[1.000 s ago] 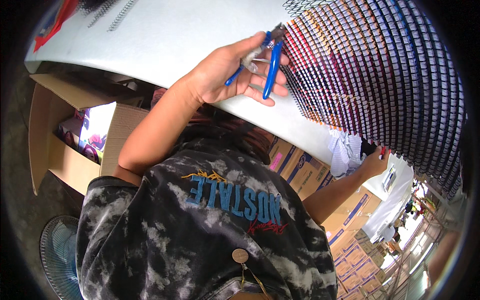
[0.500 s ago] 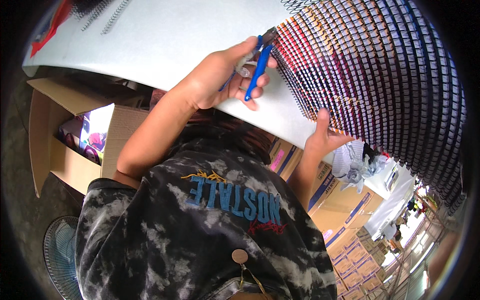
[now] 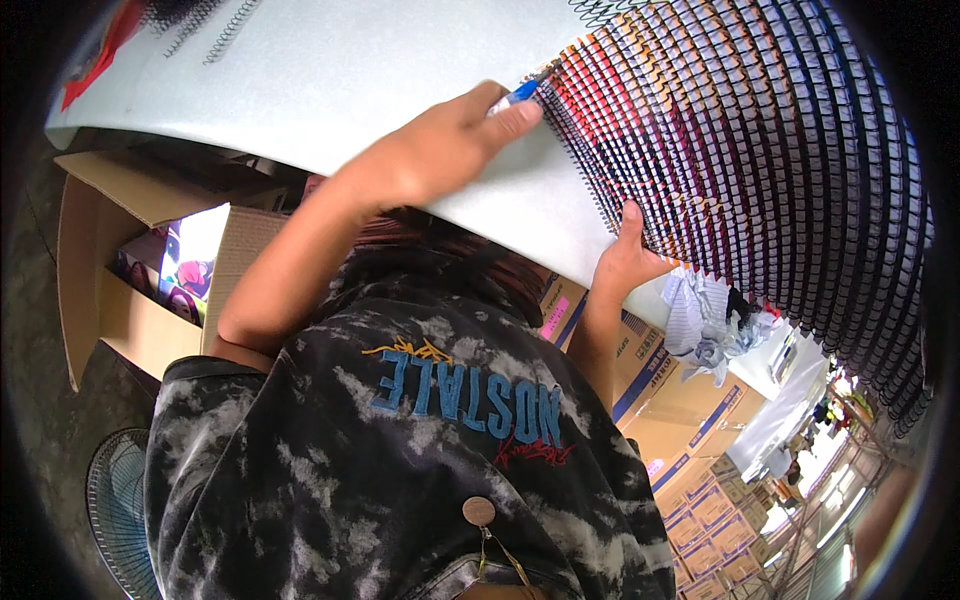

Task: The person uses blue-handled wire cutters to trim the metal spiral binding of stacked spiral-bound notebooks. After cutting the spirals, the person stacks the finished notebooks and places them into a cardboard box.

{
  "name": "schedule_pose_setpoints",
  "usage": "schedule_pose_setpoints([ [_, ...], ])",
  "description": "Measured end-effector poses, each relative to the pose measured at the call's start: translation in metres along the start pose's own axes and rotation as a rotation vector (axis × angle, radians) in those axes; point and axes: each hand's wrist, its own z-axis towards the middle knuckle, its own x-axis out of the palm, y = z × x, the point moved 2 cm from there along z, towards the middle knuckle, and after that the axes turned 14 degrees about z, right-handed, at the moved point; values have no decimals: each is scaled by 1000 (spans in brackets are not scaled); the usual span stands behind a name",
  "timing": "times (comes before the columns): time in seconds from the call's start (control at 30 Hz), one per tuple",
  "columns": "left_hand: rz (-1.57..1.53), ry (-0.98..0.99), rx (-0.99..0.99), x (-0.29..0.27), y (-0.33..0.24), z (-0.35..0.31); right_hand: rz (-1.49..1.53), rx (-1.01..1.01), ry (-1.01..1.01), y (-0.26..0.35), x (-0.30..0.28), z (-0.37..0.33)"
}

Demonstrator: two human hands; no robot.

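My left hand (image 3: 440,155) is closed around a pair of small blue-handled cutting pliers (image 3: 524,91), most of which its fingers hide. The dark jaws meet the near left corner of a fanned stack of spiral-bound books (image 3: 690,130), at the end of a coil. Black plastic spirals run in rows along the stack, over coloured page edges. Near the stack's lower edge my right hand (image 3: 625,255) grips the books, thumb on top and the other fingers hidden underneath.
The stack lies on a white table (image 3: 330,90). Loose black coils (image 3: 230,30) and a red item (image 3: 100,65) lie at the far left. An open cardboard box (image 3: 240,260) with printed items stands below, near a fan (image 3: 115,500). Cartons (image 3: 680,400) and crumpled wrapping (image 3: 705,320) are at right.
My left hand has rolled over and closed on the pliers, so its back now shows and the handles are mostly covered. My right hand has shifted slightly left and up with the stack.
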Motion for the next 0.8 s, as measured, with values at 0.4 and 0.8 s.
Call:
schedule_pose_setpoints([
  [0.4, -983, 419, 217, 7, 6, 13, 8, -77, -34, -6, -2, 2],
  [0.8, -1039, 422, 40, 14, 9, 13, -19, 7, -30, -2, 2, 8],
])
